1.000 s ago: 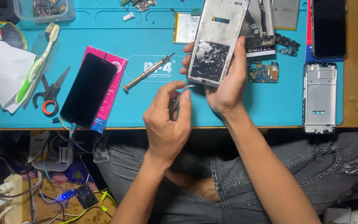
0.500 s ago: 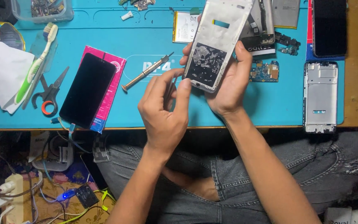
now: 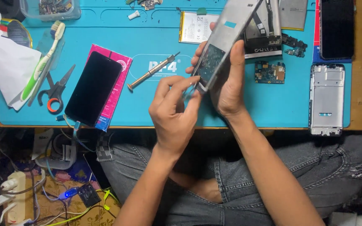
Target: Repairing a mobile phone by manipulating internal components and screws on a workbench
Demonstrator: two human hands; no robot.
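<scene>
My right hand (image 3: 229, 79) grips a silver phone frame (image 3: 227, 35), tilted up on edge over the blue work mat (image 3: 156, 104). My left hand (image 3: 173, 111) pinches at the frame's lower corner with thumb and fingertips; a small thin tool seems to sit between them, but I cannot tell for sure. A brass-coloured screwdriver (image 3: 151, 72) lies on the mat just left of my hands. A black phone screen (image 3: 93, 88) rests on a pink box (image 3: 116, 90) further left.
A second silver frame (image 3: 327, 98) lies at the right, a small circuit board (image 3: 269, 72) beside it, a battery (image 3: 193, 27) behind. Scissors (image 3: 55, 90), a toothbrush (image 3: 42, 62) and a white cloth (image 3: 7, 62) lie at the left. Cables and a power strip (image 3: 9, 190) sit below the table edge.
The right hand has tipped the frame up onto its edge and raised it. The left hand has moved up to the frame's lower corner.
</scene>
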